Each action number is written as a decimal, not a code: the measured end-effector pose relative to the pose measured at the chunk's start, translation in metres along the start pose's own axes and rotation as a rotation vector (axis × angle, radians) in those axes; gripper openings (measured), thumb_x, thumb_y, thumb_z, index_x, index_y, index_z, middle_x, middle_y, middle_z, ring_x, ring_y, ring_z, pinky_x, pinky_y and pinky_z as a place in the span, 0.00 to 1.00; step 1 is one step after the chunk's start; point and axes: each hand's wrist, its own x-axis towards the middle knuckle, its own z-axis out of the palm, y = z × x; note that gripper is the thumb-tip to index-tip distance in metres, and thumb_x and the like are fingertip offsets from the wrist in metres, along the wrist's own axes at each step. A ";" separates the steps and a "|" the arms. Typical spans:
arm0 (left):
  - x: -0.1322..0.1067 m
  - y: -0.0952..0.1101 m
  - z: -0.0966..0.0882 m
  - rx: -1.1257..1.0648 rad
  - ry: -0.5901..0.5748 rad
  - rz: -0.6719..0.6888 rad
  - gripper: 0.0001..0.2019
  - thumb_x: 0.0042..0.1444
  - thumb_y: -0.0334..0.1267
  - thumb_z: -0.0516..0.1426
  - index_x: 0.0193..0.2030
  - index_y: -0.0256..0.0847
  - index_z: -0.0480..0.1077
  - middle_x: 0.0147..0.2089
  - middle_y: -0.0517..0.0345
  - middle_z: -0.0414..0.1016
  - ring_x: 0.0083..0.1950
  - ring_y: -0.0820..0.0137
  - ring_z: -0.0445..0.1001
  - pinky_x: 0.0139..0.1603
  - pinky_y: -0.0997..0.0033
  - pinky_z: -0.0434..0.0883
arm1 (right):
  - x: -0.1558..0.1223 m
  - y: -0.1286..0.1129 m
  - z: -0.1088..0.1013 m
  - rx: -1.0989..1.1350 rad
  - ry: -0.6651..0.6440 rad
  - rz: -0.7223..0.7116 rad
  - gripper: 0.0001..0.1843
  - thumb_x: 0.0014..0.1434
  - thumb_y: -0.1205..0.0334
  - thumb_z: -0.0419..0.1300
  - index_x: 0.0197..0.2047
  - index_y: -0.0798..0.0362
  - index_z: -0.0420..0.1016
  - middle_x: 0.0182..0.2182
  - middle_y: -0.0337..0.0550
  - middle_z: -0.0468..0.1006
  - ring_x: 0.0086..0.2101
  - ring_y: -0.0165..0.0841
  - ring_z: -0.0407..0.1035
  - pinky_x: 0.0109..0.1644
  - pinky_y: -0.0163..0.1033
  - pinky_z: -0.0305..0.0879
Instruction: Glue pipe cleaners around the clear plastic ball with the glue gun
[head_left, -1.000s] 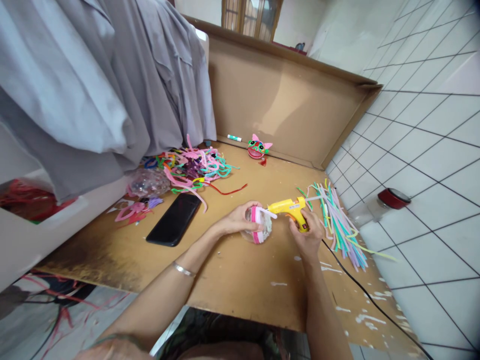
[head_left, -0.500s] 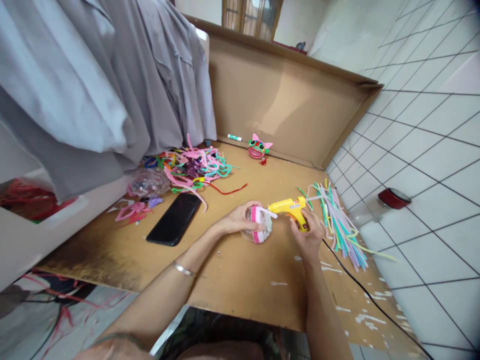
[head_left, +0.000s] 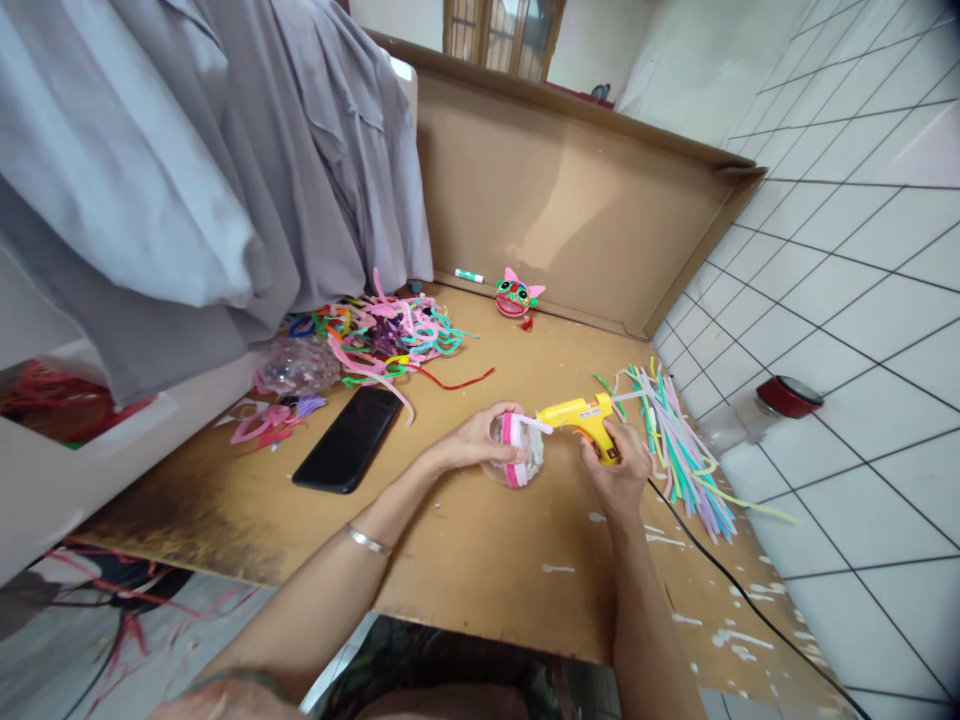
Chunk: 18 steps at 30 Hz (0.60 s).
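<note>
My left hand [head_left: 484,435] is closed around a clear, round plastic piece [head_left: 532,460] with pink and white pipe cleaners wrapped about its middle. A loose white pipe cleaner end [head_left: 537,425] sticks out from it to the right. In my right hand [head_left: 619,465] is a yellow hot glue gun [head_left: 577,412], gripped by its handle, with a glue stick [head_left: 628,397] jutting from its back. The gun's nozzle points left, at the top of the wrapped band; whether it touches is too small to tell.
A black phone [head_left: 347,440] lies left of my hands, near a tangle of pipe cleaners [head_left: 405,330]. Straight pipe cleaners [head_left: 682,460] are bundled at the right, beside a red-lidded jar [head_left: 787,397]. The glue gun's cord [head_left: 720,570] runs front right. A decorated animal head [head_left: 516,295] sits at the back.
Almost nothing differs. The loose white pipe cleaner end and the glue gun have shifted very slightly; both hands keep their holds.
</note>
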 end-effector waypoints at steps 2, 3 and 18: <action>0.000 -0.001 0.000 -0.003 0.002 -0.002 0.32 0.37 0.42 0.68 0.51 0.37 0.65 0.40 0.59 0.70 0.40 0.69 0.67 0.44 0.70 0.65 | 0.000 -0.001 0.000 -0.001 -0.004 0.012 0.11 0.56 0.59 0.61 0.42 0.53 0.75 0.35 0.46 0.77 0.36 0.36 0.73 0.40 0.42 0.72; 0.001 -0.001 0.000 -0.005 0.001 0.000 0.33 0.37 0.42 0.68 0.51 0.37 0.65 0.40 0.59 0.70 0.41 0.69 0.67 0.44 0.70 0.65 | 0.000 -0.001 0.000 -0.001 -0.008 0.016 0.11 0.56 0.59 0.61 0.42 0.53 0.75 0.34 0.46 0.77 0.36 0.36 0.73 0.39 0.42 0.72; 0.001 -0.003 0.000 -0.013 -0.008 0.012 0.32 0.37 0.42 0.69 0.51 0.38 0.65 0.41 0.59 0.71 0.41 0.69 0.68 0.44 0.70 0.65 | -0.001 0.005 0.006 0.023 0.020 -0.051 0.12 0.56 0.59 0.62 0.43 0.53 0.75 0.35 0.46 0.77 0.35 0.36 0.73 0.38 0.41 0.71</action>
